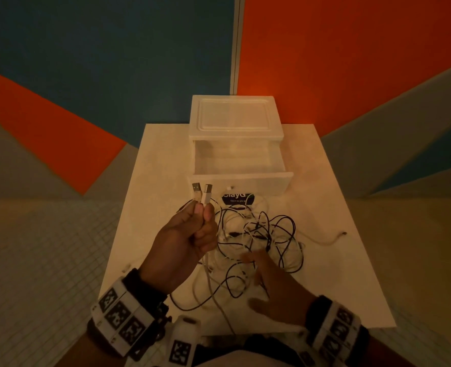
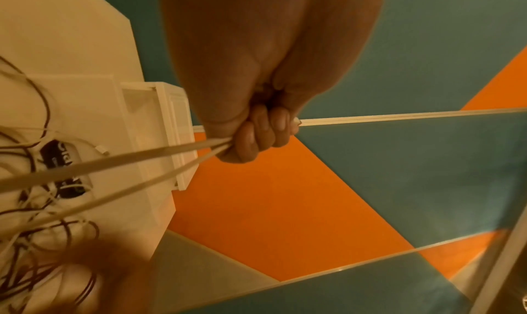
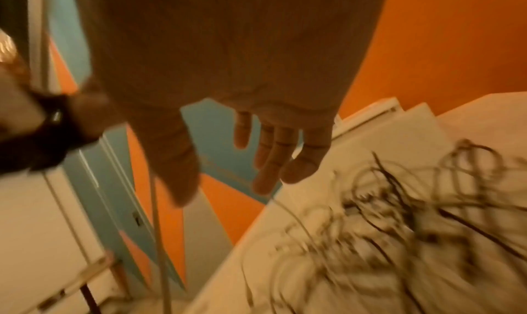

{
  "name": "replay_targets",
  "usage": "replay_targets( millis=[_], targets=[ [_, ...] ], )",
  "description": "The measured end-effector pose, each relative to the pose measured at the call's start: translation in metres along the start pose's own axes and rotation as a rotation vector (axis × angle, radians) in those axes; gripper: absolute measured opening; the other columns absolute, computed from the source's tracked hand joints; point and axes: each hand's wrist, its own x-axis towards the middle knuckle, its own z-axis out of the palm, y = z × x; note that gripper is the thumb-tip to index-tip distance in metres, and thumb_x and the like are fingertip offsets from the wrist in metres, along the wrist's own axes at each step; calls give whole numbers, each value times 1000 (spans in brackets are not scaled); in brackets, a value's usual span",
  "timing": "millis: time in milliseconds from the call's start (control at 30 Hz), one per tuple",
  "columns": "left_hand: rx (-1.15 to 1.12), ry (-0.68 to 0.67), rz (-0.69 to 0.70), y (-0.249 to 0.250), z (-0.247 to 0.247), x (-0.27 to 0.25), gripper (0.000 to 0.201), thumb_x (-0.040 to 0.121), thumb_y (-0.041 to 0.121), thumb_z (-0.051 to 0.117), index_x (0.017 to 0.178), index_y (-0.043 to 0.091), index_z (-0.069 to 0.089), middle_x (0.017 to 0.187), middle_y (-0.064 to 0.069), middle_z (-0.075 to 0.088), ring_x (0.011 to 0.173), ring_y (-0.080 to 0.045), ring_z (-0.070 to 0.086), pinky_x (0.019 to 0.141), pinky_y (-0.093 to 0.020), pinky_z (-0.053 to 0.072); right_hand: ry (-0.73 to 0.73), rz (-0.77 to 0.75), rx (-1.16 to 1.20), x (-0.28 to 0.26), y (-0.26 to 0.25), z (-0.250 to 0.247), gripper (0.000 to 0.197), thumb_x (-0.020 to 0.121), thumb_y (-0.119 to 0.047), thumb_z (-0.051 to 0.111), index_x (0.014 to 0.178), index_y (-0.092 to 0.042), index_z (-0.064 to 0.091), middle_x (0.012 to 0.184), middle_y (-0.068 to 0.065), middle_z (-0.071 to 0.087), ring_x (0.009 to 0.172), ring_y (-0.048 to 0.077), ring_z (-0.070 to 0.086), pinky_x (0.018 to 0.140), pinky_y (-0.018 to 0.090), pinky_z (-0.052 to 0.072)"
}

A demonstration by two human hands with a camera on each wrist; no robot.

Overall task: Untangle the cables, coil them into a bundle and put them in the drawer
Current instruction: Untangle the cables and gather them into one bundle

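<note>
My left hand is raised above the table and grips two white cables just below their plugs, which stick up side by side. In the left wrist view the curled fingers clamp both white cables, which run taut down to the pile. A tangle of black and white cables lies in the middle of the table. My right hand hovers over the near side of the tangle with fingers spread, holding nothing. The white drawer stands pulled out, nothing inside it.
The drawer unit sits at the back of the small white table. A black label lies in front of the drawer. One loose white cable end trails to the right. Tiled floor surrounds the table.
</note>
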Motion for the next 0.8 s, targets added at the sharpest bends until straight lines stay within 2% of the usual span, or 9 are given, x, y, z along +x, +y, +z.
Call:
replay_targets(
  millis=[67, 100, 167, 267, 367, 433, 500, 667, 800],
  targets=[
    [6, -10, -17, -3, 2, 0, 25, 95, 23, 41, 76, 12, 53, 64, 0, 25, 55, -12, 18, 51, -25, 23, -36, -127, 61, 13, -25, -11, 73, 79, -50, 72, 137, -44, 28, 130, -23, 32, 97, -1, 50, 74, 16, 46],
    [13, -13, -20, -4, 3, 0, 25, 95, 23, 41, 76, 13, 54, 63, 0, 26, 55, -12, 18, 51, -24, 25, -109, -182, 44, 20, -34, -11, 61, 81, -50, 69, 132, -40, 36, 130, -17, 37, 101, 6, 50, 81, 22, 48],
    [25, -16, -9, -3, 4, 1, 26, 95, 24, 41, 75, 13, 54, 63, 1, 28, 55, -11, 19, 50, -23, 26, -291, -214, -35, 25, -42, -3, 27, 93, -39, 60, 114, -23, 53, 112, -3, 53, 96, 16, 53, 83, 32, 47],
    [20, -8, 23, 5, 4, 2, 22, 94, 23, 43, 77, 13, 53, 62, 2, 30, 55, -11, 19, 50, -23, 26, -476, -86, 18, 16, -21, 11, 22, 102, -20, 43, 103, -6, 59, 91, -4, 62, 83, 3, 59, 81, 19, 43],
    [8, 3, 44, 11, 1, 1, 20, 93, 24, 44, 78, 13, 51, 62, 3, 31, 56, -11, 19, 51, -23, 24, -604, 14, -84, 2, 11, 24, 23, 102, -20, 40, 104, -9, 60, 107, 9, 65, 89, 11, 60, 85, 26, 46],
    [0, 9, 39, 8, -2, -2, 21, 93, 24, 44, 77, 12, 51, 62, 2, 30, 55, -11, 20, 51, -25, 22, -642, 139, -113, -3, 30, 37, 27, 102, -18, 40, 112, -4, 61, 120, 17, 61, 93, 15, 59, 78, 19, 40],
    [-9, 16, 15, -2, -4, -6, 22, 93, 24, 44, 76, 12, 53, 62, 1, 30, 55, -11, 20, 52, -26, 21, -708, 267, -88, -1, 39, 48, 34, 103, -16, 38, 124, 3, 56, 132, 23, 54, 114, 30, 55, 80, 16, 36],
    [-33, 25, -30, -15, -8, -16, 24, 93, 24, 43, 75, 13, 55, 62, 1, 28, 53, -10, 22, 52, -27, 20, -828, 359, -266, 21, 53, 74, 45, 104, -34, 35, 137, -6, 47, 143, 18, 45, 129, 33, 44, 105, 37, 34],
    [-18, 32, -37, -17, -13, -18, 24, 93, 23, 42, 76, 11, 54, 62, 0, 30, 53, -11, 23, 51, -25, 25, -847, 350, -383, 30, 50, 59, 45, 100, -20, 48, 142, -9, 42, 141, 17, 46, 129, 23, 49, 106, 33, 38]
  ],
)
